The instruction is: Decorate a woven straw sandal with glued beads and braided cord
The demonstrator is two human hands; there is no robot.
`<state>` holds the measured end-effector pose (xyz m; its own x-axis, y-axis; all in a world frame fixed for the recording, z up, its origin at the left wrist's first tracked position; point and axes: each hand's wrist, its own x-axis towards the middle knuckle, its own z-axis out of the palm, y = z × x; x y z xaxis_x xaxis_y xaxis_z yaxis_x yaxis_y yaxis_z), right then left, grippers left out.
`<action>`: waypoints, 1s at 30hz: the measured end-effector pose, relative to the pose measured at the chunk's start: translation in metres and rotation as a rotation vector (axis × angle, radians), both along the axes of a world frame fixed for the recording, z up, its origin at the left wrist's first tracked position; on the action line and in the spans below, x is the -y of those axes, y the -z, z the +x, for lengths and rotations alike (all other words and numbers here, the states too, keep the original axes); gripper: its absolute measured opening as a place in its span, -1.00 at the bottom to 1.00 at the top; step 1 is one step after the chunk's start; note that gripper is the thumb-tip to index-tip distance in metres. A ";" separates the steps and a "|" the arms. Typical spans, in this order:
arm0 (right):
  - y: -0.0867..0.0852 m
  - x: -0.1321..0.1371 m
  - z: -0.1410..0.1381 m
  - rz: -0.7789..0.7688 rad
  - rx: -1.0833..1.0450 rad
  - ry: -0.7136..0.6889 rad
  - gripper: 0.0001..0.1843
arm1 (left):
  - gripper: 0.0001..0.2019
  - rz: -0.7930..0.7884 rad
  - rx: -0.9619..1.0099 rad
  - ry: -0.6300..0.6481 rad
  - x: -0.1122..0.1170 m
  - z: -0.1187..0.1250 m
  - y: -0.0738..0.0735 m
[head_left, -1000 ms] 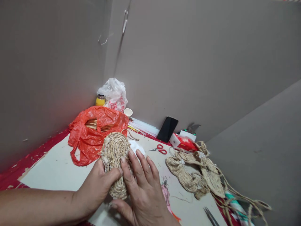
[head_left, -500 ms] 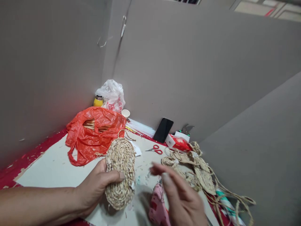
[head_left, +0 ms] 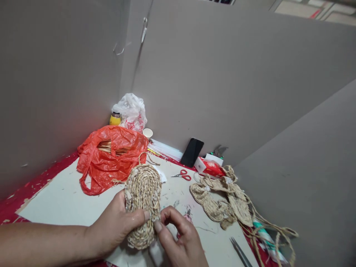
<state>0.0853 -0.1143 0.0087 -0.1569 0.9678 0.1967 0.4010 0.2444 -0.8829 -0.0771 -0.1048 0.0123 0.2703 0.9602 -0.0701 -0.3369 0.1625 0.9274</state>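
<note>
An oval sole of coiled, braided straw rope point(head_left: 143, 193) is held up over the white board. My left hand point(head_left: 115, 224) grips it from the left, thumb pressed flat on its face. My right hand point(head_left: 182, 235) pinches with thumb and forefinger at the sole's right edge; whether a small bit is between the fingertips is hidden. Behind my right hand, a pink glue gun point(head_left: 188, 218) shows only in part. A pair of tweezers point(head_left: 240, 252) lies on the board at the lower right.
A red plastic bag point(head_left: 111, 167) with straw stands at the left. Red-handled scissors point(head_left: 183, 175), a phone point(head_left: 191, 152) and a red tissue pack point(head_left: 210, 167) lie toward the back. Braided straw pieces point(head_left: 211, 202) and loose cords are at the right. Grey walls point(head_left: 194, 74) rise behind.
My right hand has moved left from above the glue gun to the sole's right edge and closed there. The tweezers have come into view. My left hand keeps its grip.
</note>
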 end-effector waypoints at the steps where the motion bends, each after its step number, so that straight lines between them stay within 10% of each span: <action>1: 0.001 0.000 -0.001 -0.031 -0.016 0.003 -0.78 | -0.62 0.004 -0.020 -0.005 0.000 0.000 0.000; 9: 0.005 -0.005 -0.008 -0.260 -0.184 -0.014 -0.74 | -0.69 -0.029 -0.153 -0.049 0.001 0.002 -0.001; 23: -0.008 -0.013 0.001 -0.409 -0.294 -0.204 -0.54 | -0.76 -0.128 0.174 0.064 -0.002 0.002 -0.010; 30: -0.014 -0.004 0.018 -0.301 -0.469 0.040 -0.50 | -0.62 -0.172 0.236 0.055 0.000 0.002 -0.007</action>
<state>0.1035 -0.1099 0.0228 -0.0815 0.9955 -0.0490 -0.0478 -0.0530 -0.9974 -0.0751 -0.1046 0.0192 0.3498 0.9232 -0.1592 -0.5265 0.3343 0.7817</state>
